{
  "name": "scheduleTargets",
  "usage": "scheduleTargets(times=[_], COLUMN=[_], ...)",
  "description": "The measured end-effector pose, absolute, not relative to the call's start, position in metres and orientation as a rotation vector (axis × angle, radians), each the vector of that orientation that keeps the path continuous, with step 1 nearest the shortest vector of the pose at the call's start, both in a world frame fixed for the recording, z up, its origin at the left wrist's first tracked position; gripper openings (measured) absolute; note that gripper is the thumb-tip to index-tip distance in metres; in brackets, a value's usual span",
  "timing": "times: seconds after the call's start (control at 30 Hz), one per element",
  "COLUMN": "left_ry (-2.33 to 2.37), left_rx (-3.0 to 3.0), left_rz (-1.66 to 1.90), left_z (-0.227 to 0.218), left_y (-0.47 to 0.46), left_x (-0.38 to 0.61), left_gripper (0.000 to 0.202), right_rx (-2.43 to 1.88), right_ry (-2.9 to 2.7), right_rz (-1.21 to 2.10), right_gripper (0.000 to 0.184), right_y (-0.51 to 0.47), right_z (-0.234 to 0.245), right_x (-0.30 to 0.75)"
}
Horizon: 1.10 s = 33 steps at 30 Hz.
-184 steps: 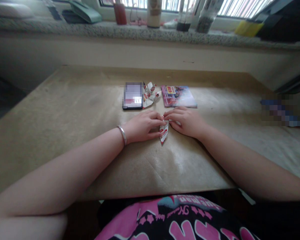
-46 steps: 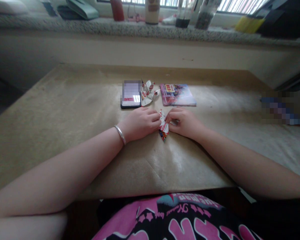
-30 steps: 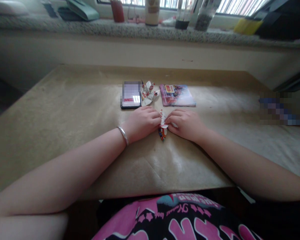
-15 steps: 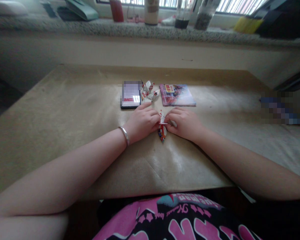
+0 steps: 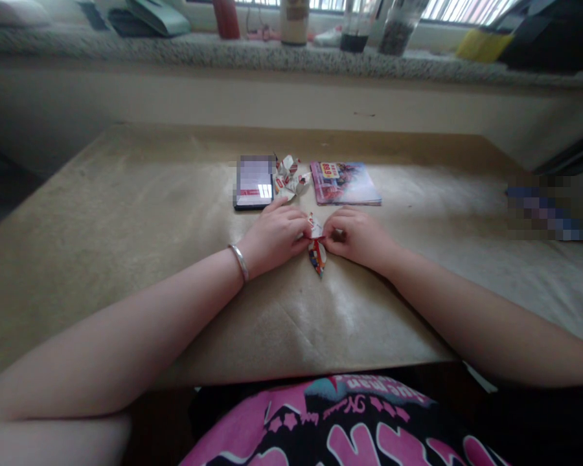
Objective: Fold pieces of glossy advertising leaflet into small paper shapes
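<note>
Between my hands is a small piece of folded printed paper (image 5: 317, 256), white at the far end, with red, blue and orange on its pointed near end. My left hand (image 5: 280, 232) pinches its left side, thumb and fingertips together. From the right, my right hand (image 5: 354, 234) pinches its other edge, finger and thumb forming a ring. The fingertips partly cover the paper's middle. Just beyond my left hand lies another folded paper piece (image 5: 290, 178), white with red print and several points, beside a dark-framed phone or tablet (image 5: 254, 184).
A stack of colourful printed sheets or a booklet (image 5: 346, 183) lies beyond my right hand. Toward the right of the tan-covered table (image 5: 140, 226) is a blurred bluish item (image 5: 547, 210). Bottles and jars (image 5: 294, 22) stand on the speckled windowsill (image 5: 252, 57) behind.
My right hand has shifted slightly right, its finger and thumb now making a rounder pinch. The paper's near tip has swung a little to the right.
</note>
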<state>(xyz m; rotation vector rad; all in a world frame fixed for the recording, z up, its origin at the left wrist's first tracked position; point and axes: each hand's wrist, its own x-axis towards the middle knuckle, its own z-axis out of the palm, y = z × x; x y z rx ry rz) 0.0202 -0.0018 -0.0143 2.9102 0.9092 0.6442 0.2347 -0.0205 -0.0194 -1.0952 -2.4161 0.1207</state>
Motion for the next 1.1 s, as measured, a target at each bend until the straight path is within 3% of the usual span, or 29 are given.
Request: scheduleTargets(times=[0.23, 0.47, 1.1], left_ry=[0.892, 0.943, 1.216], left_rx=[2.917, 2.774, 2.619], left_rz=[0.678, 0.711, 0.631], left_z=[-0.014, -0.017, -0.013], left_y=[-0.002, 0.0, -0.005], left_x=[0.021, 0.025, 0.034], left_gripper=[0.014, 0.014, 0.014], right_rx=[-1.022, -1.08, -1.214], right_ry=[-2.508, -2.422, -2.177], right_rz=[-0.106, 0.256, 0.392], right_gripper=[0.011, 0.008, 0.02], right_y=[-0.024, -0.015, -0.009], right_z=[-0.014, -0.022, -0.024], right_x=[0.231, 0.231, 0.23])
